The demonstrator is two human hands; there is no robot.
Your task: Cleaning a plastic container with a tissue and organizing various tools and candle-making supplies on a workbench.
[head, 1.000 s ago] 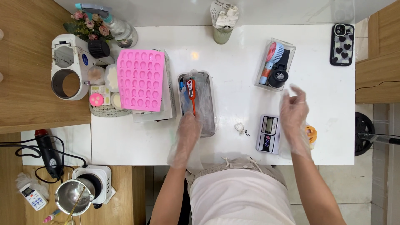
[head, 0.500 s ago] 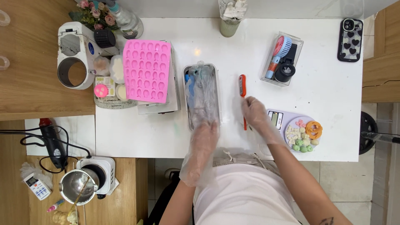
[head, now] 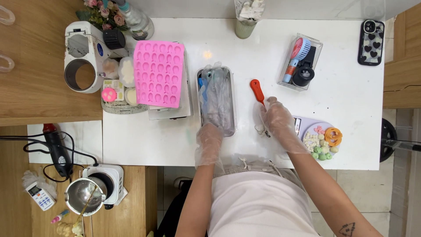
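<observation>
L. gloved hand (head: 209,141), fingers curled, grips near end of metal tray (head: 216,102) at 6 o'clock. R. gloved hand (head: 277,119), at tray's 3 o'clock, pinches red-handled tool (head: 258,91); pink mould (head: 158,73) at 9 o'clock.

I work at a home craft table (head: 351,145): pink silicone mold (head: 158,73) at eleven o'clock, melting pot (head: 83,195) on a small hotplate at seven.

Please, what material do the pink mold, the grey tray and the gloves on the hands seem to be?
Pink mold: probably silicone, matte, soft-edged cavities. Grey tray: likely metal, dull sheen on its rim. Gloves on left hand and right hand: thin clear plastic, wrinkled, skin showing through.
</observation>
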